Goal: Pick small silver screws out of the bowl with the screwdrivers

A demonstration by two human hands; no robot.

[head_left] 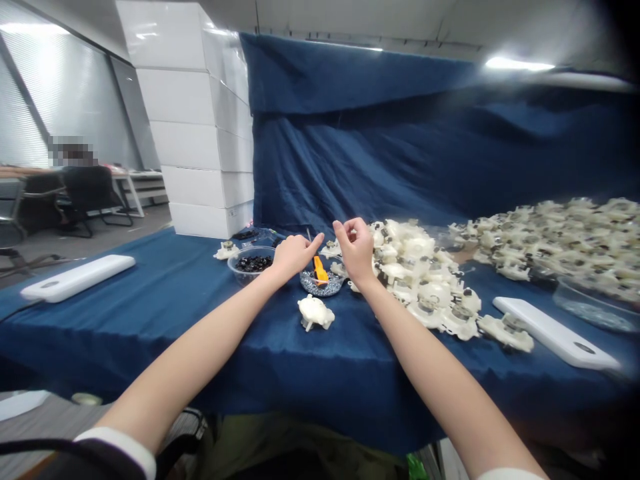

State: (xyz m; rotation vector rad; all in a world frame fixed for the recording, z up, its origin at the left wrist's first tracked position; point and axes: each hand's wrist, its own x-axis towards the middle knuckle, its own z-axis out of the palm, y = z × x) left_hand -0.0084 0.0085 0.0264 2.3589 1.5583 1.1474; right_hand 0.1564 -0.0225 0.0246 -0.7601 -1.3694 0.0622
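Observation:
My left hand [295, 255] is over the table between a clear bowl of small black parts [254, 261] and a clear bowl of small metal screws [323, 285]. Its thumb stretches out to the right, apart from the fingers, and nothing shows in it. An orange-and-black-handled screwdriver [321, 271] leans in the screw bowl, its thin shaft pointing up beside my left hand. My right hand [356, 250] is raised right of that bowl, fingers curled in; whatever they hold, if anything, is hidden. Nearer me, a cream plastic housing [315, 312] lies on the blue cloth.
A heap of cream plastic housings [425, 273] stands right of my hands, with a larger pile [570, 237] beyond. White oblong devices lie left [80, 277] and right [555, 333]. Stacked white boxes [185, 120] stand at the back left before a blue curtain [400, 153].

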